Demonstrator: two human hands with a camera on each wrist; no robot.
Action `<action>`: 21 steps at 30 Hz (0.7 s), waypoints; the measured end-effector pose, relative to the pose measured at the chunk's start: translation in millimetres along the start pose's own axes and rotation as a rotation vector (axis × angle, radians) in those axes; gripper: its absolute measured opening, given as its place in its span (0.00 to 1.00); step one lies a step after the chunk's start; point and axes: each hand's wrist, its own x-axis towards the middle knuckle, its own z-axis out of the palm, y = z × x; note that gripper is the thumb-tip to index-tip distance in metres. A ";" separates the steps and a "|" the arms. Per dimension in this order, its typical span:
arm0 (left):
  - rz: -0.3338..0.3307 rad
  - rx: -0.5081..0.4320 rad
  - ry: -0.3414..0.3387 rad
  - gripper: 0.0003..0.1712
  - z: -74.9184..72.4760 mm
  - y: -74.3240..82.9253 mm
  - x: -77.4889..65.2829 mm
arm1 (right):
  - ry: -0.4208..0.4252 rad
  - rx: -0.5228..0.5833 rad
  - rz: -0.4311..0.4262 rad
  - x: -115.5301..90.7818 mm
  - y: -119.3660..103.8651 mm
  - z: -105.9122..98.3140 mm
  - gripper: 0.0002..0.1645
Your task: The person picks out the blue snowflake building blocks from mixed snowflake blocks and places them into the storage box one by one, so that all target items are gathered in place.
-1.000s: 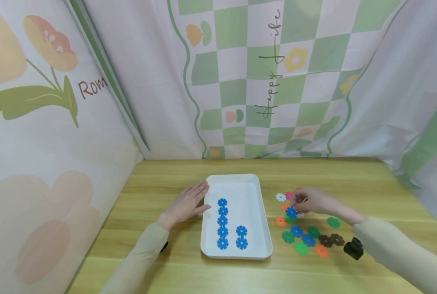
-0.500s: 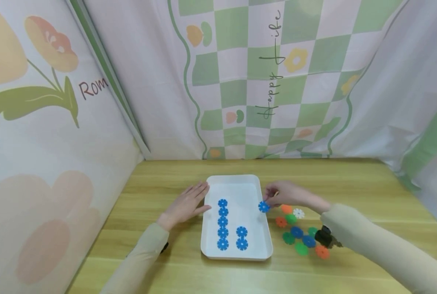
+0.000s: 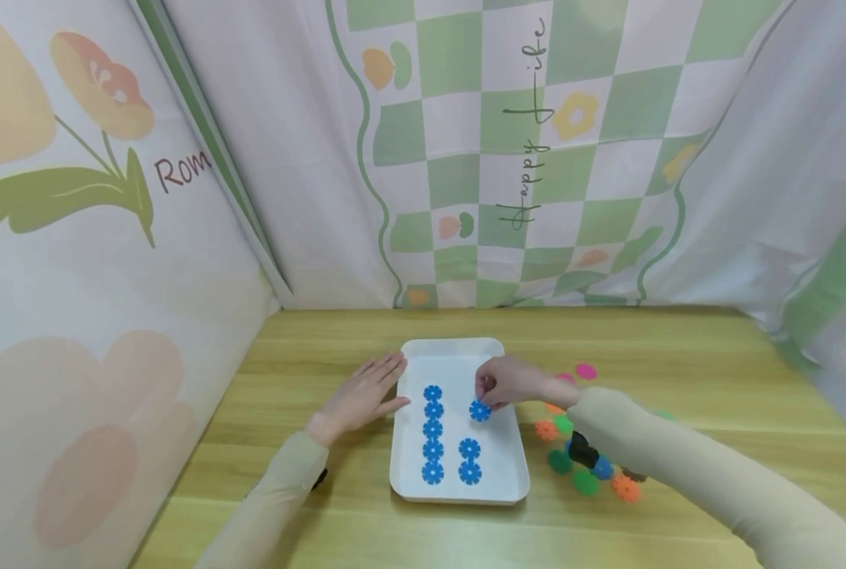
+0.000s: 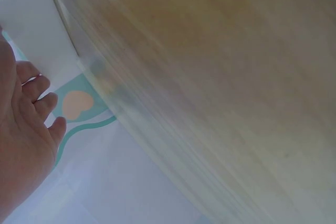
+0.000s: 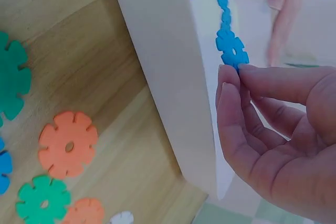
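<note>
A blue snowflake disc (image 3: 479, 410) is pinched between the thumb and fingertips of my right hand (image 3: 511, 381), over the right half of the white tray (image 3: 451, 348). In the right wrist view the same blue disc (image 5: 232, 50) shows notched edges and a central slot. Below it in the tray lie two joined blue discs (image 3: 470, 461). A column of several blue discs (image 3: 433, 435) runs along the tray's left half. My left hand (image 3: 366, 395) rests with straight fingers against the tray's left rim.
Loose snowflake discs lie on the wooden table (image 3: 323, 521) right of the tray, partly hidden by my right sleeve. Among them are an orange disc (image 3: 625, 487), a green disc (image 3: 585, 481) and a pink disc (image 3: 586, 371). A printed curtain (image 3: 451, 174) hangs behind the table.
My right hand has carried the blue disc leftward from the loose pile, across the tray's right rim, to above the two joined discs. My left hand has stayed at the rim.
</note>
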 end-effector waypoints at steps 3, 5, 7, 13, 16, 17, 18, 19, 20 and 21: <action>-0.003 0.004 0.002 0.44 1.3 -0.6 0.5 | -0.009 -0.016 0.003 6.0 -1.6 7.1 0.05; -0.006 0.010 -0.004 0.44 2.1 -1.1 1.0 | -0.012 -0.018 0.018 8.9 -3.2 11.6 0.06; -0.005 0.014 -0.002 0.44 2.7 -1.4 1.5 | -0.019 -0.010 0.033 10.9 -4.9 15.2 0.06; -0.001 0.019 0.006 0.44 3.8 -2.1 1.8 | -0.025 -0.002 0.054 13.9 -10.3 22.5 0.06; 0.000 0.021 0.010 0.44 4.2 -2.5 1.8 | -0.034 0.006 0.067 14.9 -11.5 24.4 0.06; -0.004 0.022 0.004 0.44 4.2 -2.5 2.0 | -0.037 0.008 0.070 15.1 -11.9 24.7 0.05; -0.008 0.022 -0.001 0.44 4.1 -2.5 2.1 | -0.041 0.013 0.073 15.1 -12.2 25.0 0.05; -0.007 0.018 0.003 0.44 4.0 -2.6 2.1 | -0.043 0.012 0.075 15.2 -12.5 25.2 0.05; -0.007 0.015 0.002 0.44 3.8 -2.6 2.2 | -0.046 0.012 0.074 15.1 -13.0 25.3 0.05; -0.009 0.013 0.001 0.44 3.7 -2.6 2.4 | -0.049 0.014 0.073 15.2 -13.2 25.5 0.05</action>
